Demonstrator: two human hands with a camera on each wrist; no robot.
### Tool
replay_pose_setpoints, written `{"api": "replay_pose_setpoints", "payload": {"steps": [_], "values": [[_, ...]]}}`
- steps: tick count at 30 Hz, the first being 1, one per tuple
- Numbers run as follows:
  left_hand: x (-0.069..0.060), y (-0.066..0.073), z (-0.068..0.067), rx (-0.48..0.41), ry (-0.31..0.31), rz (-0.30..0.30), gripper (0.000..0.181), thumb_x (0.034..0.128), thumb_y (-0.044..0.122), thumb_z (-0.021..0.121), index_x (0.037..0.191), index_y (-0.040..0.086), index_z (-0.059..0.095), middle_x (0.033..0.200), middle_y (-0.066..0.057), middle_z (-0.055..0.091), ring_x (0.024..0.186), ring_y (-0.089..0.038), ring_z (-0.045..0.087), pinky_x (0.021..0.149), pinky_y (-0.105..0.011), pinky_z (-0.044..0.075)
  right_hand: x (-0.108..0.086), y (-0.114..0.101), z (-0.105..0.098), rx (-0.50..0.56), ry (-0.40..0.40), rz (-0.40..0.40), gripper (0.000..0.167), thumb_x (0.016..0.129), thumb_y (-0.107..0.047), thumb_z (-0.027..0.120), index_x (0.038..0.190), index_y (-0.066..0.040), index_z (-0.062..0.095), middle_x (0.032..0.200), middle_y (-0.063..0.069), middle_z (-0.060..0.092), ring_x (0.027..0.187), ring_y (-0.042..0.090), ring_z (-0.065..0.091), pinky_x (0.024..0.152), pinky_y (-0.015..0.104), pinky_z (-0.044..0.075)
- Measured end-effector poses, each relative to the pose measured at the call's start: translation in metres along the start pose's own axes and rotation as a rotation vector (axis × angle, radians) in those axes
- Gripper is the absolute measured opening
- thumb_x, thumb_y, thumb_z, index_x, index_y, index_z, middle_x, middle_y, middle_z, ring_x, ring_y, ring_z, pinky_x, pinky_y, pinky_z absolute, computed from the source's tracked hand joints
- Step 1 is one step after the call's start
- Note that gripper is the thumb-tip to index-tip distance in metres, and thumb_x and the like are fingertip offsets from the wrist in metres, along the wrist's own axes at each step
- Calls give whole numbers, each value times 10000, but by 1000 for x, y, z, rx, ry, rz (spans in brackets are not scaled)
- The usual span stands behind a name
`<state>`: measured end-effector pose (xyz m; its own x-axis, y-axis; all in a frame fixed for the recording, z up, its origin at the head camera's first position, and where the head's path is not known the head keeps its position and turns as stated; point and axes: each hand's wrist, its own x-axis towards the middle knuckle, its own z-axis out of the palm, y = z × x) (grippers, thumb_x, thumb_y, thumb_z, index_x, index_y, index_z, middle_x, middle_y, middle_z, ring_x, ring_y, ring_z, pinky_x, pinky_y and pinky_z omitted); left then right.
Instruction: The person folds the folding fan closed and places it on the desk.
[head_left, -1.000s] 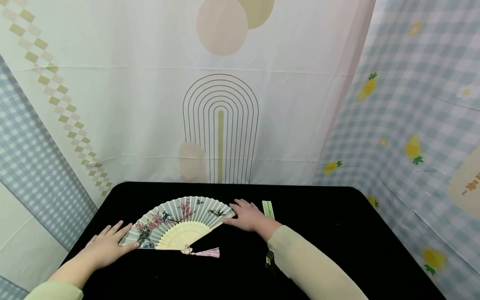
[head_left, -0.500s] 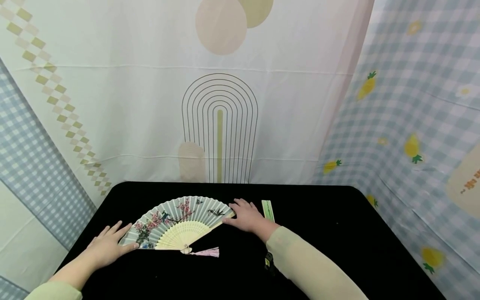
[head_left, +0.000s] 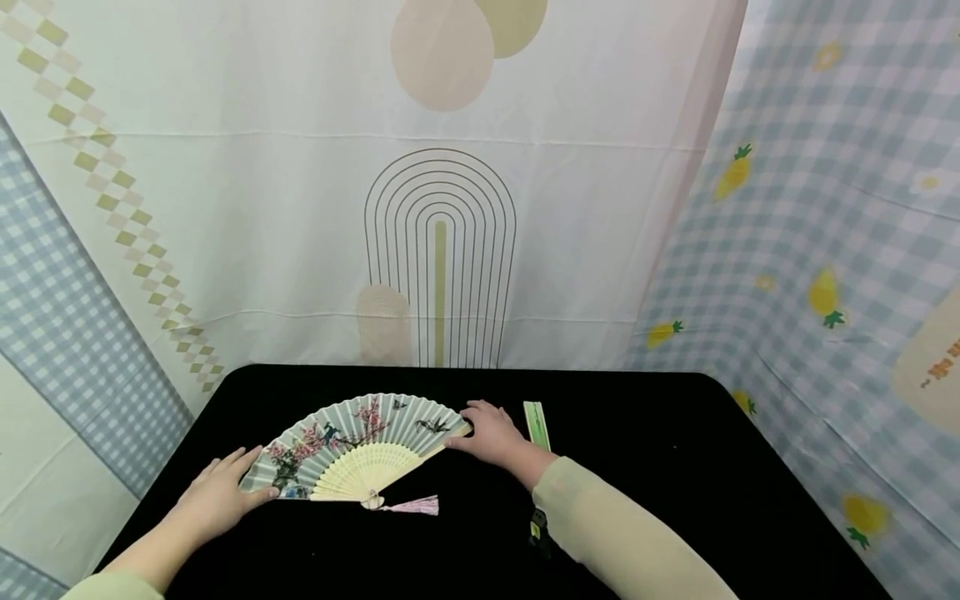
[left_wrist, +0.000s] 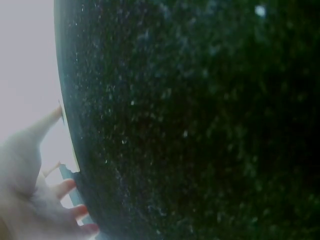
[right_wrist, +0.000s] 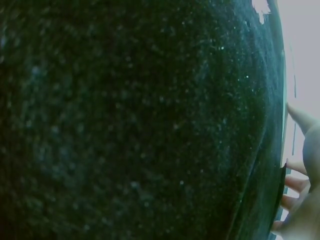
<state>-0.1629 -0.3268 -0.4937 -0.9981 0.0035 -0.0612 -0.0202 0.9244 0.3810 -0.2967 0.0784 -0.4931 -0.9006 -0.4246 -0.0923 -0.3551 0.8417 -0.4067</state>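
Observation:
An unfolded folding fan (head_left: 360,446) lies on the black table in the head view. It has a grey-white pleated leaf with pink blossoms and birds, pale slatted ribs and a pink tassel (head_left: 412,506) at the pivot. My left hand (head_left: 213,500) rests at its left end, thumb on the front edge and fingers extended beyond the corner. At the right end rests my right hand (head_left: 491,435), thumb and fingers touching that edge. Both wrist views show the left hand (left_wrist: 30,195) and right hand (right_wrist: 307,185) with thumb and fingers apart at the fan's end; dark tabletop fills the rest.
A narrow green-and-white box or strip (head_left: 536,425) lies behind my right wrist, partly hidden by it. A small dark object with a yellow mark (head_left: 538,527) sits beside my right sleeve. A printed white curtain (head_left: 300,208) hangs behind the black table (head_left: 615,408).
My left hand's fingers have drawn closer together at the fan's left end. The right hand's fingers have shifted only slightly. The fan stays in place.

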Motion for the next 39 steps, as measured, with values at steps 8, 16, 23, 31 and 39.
{"api": "replay_pose_setpoints", "payload": {"steps": [8,16,23,31,39], "values": [[-2,3,2,-42,42,-10,951,848,509,725,1467,-96,330,1432,-410,330,1259,-690,234,995,-777,247,0,-1,2,21,30,0,676,880,-536,701,1372,-90,575,1482,130,460,1394,305,394,1172,547,240],[-2,7,2,-51,68,-23,903,860,467,730,1469,-74,338,1420,-420,343,1240,-687,271,951,-789,292,0,-2,0,69,60,-19,650,893,-505,698,1364,-73,574,1446,151,488,1369,328,421,1164,552,255],[-1,11,1,-62,49,-58,898,870,469,722,1473,-68,328,1413,-448,312,1245,-685,266,953,-787,292,1,-2,-3,119,60,-29,611,915,-479,677,1352,-60,583,1432,158,500,1360,337,431,1164,558,248],[-4,10,2,-76,48,-85,912,859,493,727,1468,-58,331,1418,-430,314,1241,-654,298,910,-785,324,0,-5,-3,258,34,-30,607,926,-435,682,1378,-52,552,1438,169,483,1356,352,433,1164,557,251],[-4,13,1,-86,52,-105,914,861,507,722,1477,-41,328,1428,-416,314,1246,-642,310,885,-789,333,2,-10,-4,370,76,0,582,929,-381,693,1399,-77,533,1467,166,452,1358,345,428,1067,516,405]]}}
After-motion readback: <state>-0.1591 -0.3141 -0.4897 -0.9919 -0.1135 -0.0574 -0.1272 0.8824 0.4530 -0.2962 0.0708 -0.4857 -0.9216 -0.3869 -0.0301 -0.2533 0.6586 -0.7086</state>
